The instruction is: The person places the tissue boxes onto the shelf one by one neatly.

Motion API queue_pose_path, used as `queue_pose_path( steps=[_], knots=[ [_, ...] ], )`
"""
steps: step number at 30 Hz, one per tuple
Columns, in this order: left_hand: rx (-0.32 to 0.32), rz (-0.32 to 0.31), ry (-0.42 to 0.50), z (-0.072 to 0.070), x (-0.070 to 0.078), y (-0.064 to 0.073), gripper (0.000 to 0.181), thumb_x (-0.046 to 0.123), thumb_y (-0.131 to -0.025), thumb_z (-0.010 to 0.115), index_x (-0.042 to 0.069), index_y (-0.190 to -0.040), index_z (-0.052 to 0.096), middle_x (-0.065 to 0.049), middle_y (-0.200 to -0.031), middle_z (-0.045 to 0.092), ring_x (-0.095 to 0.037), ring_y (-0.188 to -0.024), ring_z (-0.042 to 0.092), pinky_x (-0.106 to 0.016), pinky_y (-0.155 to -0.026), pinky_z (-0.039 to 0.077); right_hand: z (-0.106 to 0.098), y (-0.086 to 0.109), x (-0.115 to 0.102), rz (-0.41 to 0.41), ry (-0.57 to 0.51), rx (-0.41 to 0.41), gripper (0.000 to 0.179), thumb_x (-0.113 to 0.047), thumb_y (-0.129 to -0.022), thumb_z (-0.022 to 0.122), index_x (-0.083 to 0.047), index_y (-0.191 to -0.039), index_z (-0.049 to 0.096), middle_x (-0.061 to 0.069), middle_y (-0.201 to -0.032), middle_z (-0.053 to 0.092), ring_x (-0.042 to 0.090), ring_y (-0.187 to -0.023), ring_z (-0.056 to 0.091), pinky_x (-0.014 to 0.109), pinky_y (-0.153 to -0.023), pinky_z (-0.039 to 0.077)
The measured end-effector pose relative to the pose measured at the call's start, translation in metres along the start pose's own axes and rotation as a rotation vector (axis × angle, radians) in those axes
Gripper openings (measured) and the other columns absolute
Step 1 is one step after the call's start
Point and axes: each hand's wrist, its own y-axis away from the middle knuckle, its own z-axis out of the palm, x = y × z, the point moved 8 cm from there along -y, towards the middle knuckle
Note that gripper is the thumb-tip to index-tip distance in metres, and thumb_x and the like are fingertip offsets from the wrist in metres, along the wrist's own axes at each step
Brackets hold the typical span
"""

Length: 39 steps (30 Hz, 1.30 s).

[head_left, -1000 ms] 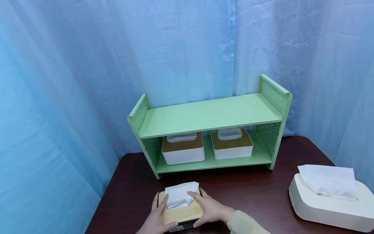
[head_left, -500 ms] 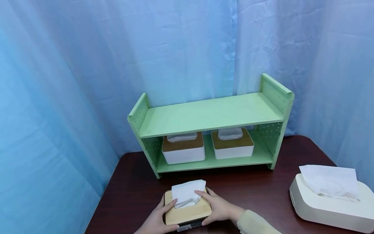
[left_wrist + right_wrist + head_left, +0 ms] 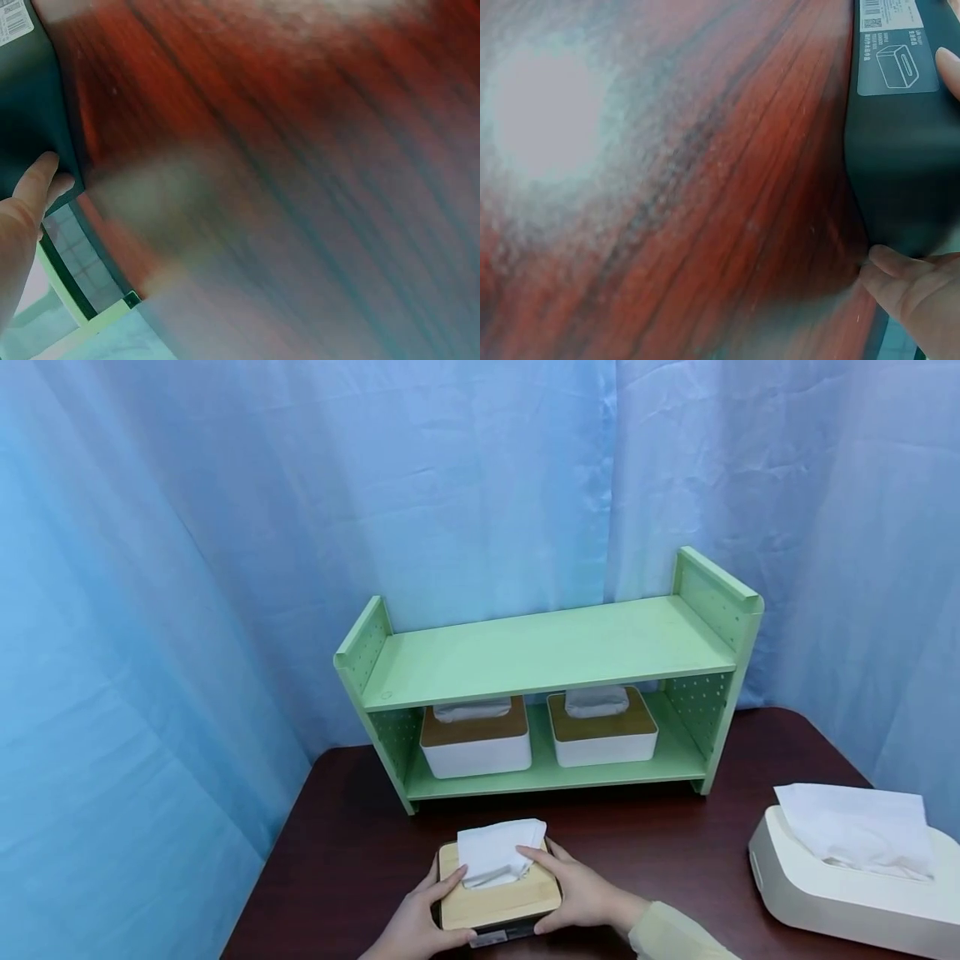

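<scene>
Both hands hold a tissue box [image 3: 502, 903] with a pale wooden lid and a black body, at the near middle of the table. A white tissue [image 3: 497, 853] stands up from its lid. My left hand [image 3: 426, 912] grips the left side, with fingers along the edge and the thumb at the near corner. Across from it, my right hand [image 3: 583, 890] grips the right side, index finger over the lid beside the tissue. The left wrist view shows fingers on the dark side wall [image 3: 34, 97]. A printed label [image 3: 896, 60] shows on the box in the right wrist view.
Behind the hands stands a green two-tier shelf [image 3: 547, 647]. Two white tissue boxes with brown lids, a left one [image 3: 476, 753] and a right one [image 3: 606, 747], sit on its lower tier. A large white tissue box [image 3: 855, 893] is at the right. Blue curtains [image 3: 450, 485] surround the table.
The wooden-lidded tissue box has moved to the right and slightly away from me, both hands travelling with it. The hold looks the same. The head view has shifted a little.
</scene>
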Motion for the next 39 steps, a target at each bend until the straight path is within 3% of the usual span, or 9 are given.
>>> queue_pose_path(
  steps=[7,16,31,39],
  knots=[
    [-0.006,-0.044,0.038,0.002,0.001,-0.006,0.082,0.051,-0.074,0.076,0.022,-0.143,0.044,-0.038,-0.148,0.016,-0.053,-0.13,0.032,-0.052,-0.094,0.044,-0.004,0.002,0.007,0.013,-0.01,0.009,0.098,-0.03,-0.062,0.088,-0.021,-0.145,0.037,0.044,-0.143,0.018,0.055,-0.124,0.037,0.057,-0.087,0.043],
    [0.017,0.015,0.041,0.006,0.008,-0.013,0.082,0.05,-0.074,0.076,0.021,-0.143,0.044,-0.038,-0.147,0.021,-0.05,-0.132,0.033,-0.046,-0.098,0.043,-0.012,0.009,0.008,0.002,0.032,0.046,0.098,-0.03,-0.061,0.088,-0.02,-0.145,0.038,0.045,-0.143,0.018,0.056,-0.125,0.036,0.054,-0.088,0.043],
    [0.016,0.012,0.094,0.014,0.011,-0.016,0.08,0.049,-0.076,0.074,0.019,-0.144,0.043,-0.034,-0.15,0.018,-0.046,-0.135,0.029,-0.038,-0.1,0.042,-0.015,0.015,0.01,0.029,0.032,0.133,0.1,-0.025,-0.055,0.09,-0.018,-0.143,0.043,0.044,-0.144,0.019,0.052,-0.126,0.037,0.046,-0.089,0.044],
    [0.047,0.059,0.067,0.015,0.017,-0.015,0.078,0.044,-0.078,0.075,0.017,-0.143,0.043,-0.036,-0.149,0.018,-0.047,-0.135,0.028,-0.037,-0.101,0.041,-0.016,0.017,0.012,0.026,0.021,0.173,0.097,-0.024,-0.054,0.091,-0.019,-0.14,0.047,0.045,-0.142,0.019,0.051,-0.125,0.038,0.044,-0.088,0.044]
  ],
)
